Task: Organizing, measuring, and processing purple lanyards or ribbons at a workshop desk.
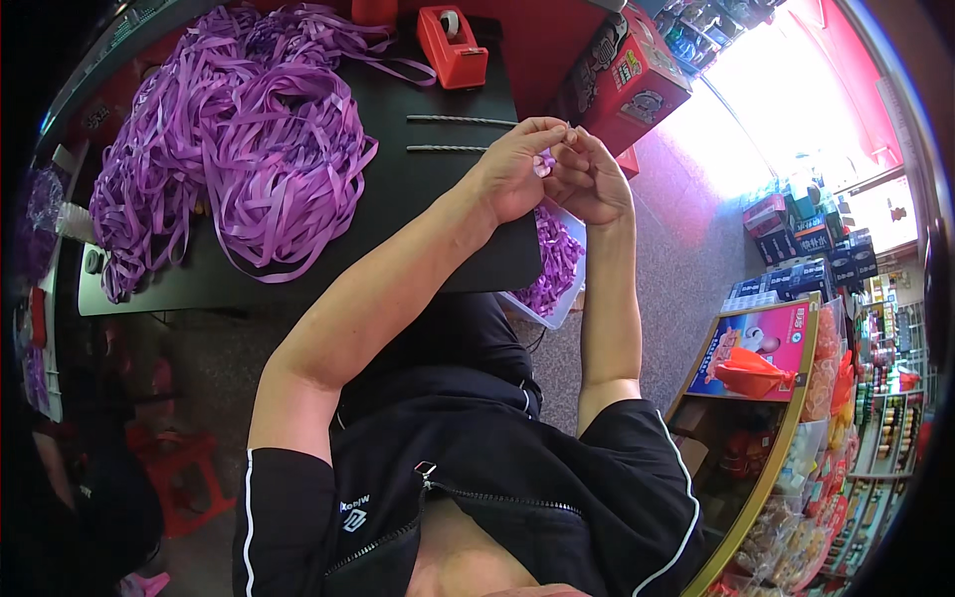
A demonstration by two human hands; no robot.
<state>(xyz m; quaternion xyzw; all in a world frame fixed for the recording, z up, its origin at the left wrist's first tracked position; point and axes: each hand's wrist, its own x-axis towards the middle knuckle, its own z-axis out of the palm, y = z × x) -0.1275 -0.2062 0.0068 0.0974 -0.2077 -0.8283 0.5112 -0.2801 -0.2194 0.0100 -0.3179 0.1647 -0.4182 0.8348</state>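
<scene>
My left hand (519, 169) and my right hand (597, 184) meet above the right end of the dark table (398, 239). A small folded piece of purple ribbon (543, 163) shows in the closed fingers of my left hand. The fingertips of both hands pinch together just above it; what my right fingers grip is too small to make out. Beneath the hands, two twisted metal rods (461, 119) lie side by side on the table. Below the table's right edge, a white plastic tub (569, 306) holds many purple ribbon pieces (557, 261).
Long purple ribbons (288, 159) lie in a large tangled heap across the table's left part. A red tape dispenser (453, 48) stands at the back. Red boxes (637, 85) are beyond the table. At right stands a display case (761, 348) with packaged goods; a red stool (184, 478) is at lower left.
</scene>
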